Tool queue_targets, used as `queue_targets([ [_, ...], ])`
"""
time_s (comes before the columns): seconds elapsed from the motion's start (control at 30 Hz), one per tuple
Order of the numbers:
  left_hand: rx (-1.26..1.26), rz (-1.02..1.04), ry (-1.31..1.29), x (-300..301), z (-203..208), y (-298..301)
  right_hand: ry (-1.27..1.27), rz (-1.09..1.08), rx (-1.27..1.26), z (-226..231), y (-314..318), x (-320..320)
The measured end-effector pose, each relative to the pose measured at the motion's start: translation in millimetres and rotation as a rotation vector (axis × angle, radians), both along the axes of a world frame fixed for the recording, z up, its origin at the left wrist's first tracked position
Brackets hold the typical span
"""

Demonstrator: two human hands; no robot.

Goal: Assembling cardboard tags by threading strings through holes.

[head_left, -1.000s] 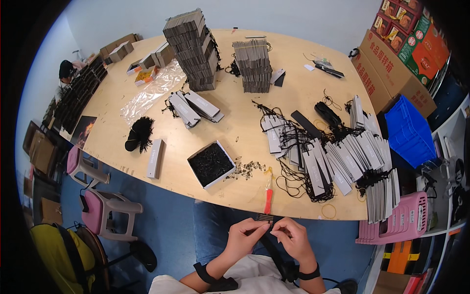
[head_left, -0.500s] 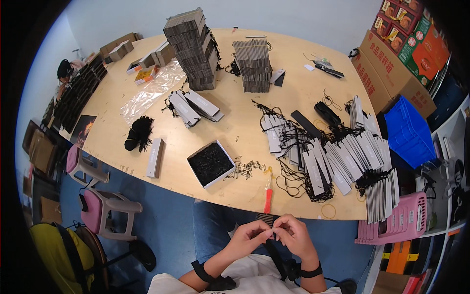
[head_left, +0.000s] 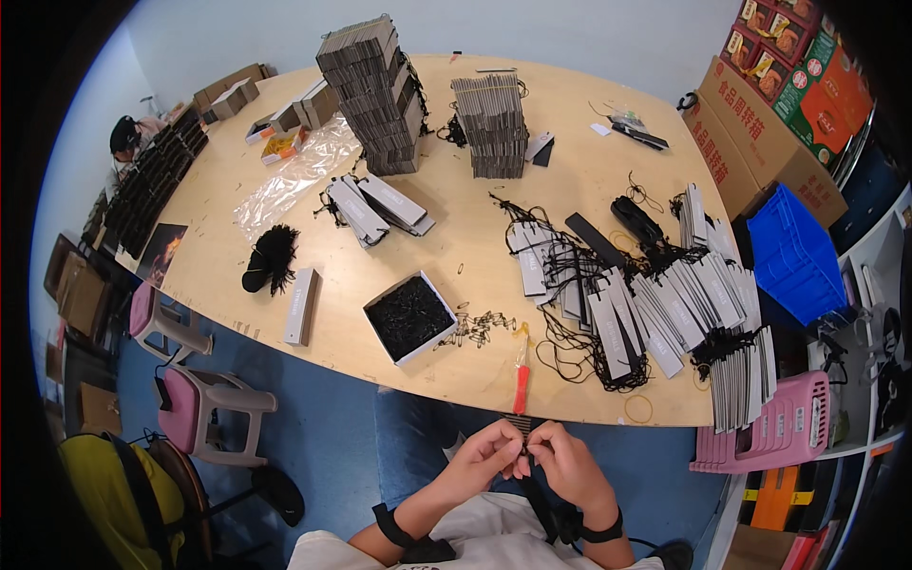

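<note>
Close together just off the table's near edge, my left hand (head_left: 486, 458) and my right hand (head_left: 568, 465) are both pinched, thumbs against fingers. A tiny dark thing seems to sit between the fingertips, too small to name. Beyond them on the table lies a red-handled tool (head_left: 522, 389). Small safety pins (head_left: 486, 329) are scattered beside an open white box (head_left: 425, 354) full of black pieces. To the right spread many grey-white hang tags (head_left: 665, 313) with tangled black cords (head_left: 573, 361).
Tall stacks of tags (head_left: 373, 95) and a shorter stack (head_left: 489, 128) stand at the back of the table (head_left: 342, 304). A bundle of black cords (head_left: 272, 258) lies left. Pink stools (head_left: 204, 408), a blue crate (head_left: 796, 252) and cartons (head_left: 750, 142) surround it. Another person (head_left: 133, 142) is far left.
My fingertips have parted slightly and shifted, with the left fingers turning downward. Things on the table stay where they were.
</note>
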State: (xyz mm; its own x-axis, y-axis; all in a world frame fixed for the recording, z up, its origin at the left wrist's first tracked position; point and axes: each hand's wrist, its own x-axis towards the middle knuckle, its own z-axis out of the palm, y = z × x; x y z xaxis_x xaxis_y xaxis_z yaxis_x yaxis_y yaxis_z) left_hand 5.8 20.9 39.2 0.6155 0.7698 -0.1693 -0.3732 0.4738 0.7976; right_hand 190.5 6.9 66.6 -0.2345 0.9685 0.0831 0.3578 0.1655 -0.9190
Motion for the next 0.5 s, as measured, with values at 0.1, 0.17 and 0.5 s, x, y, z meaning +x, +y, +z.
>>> queue_targets([
  [0.1,0.017,0.048,0.022,1.9,-1.1,0.3,-0.058,0.065,0.048,4.5,-1.8,-3.9],
  [0.17,0.068,0.097,0.031,2.5,-3.6,-0.2,-0.158,0.002,0.174,6.3,-2.4,-8.1],
  [0.5,0.049,0.104,0.096,-0.4,1.5,-2.5,-0.213,0.0,0.146,5.6,-0.8,-4.9],
])
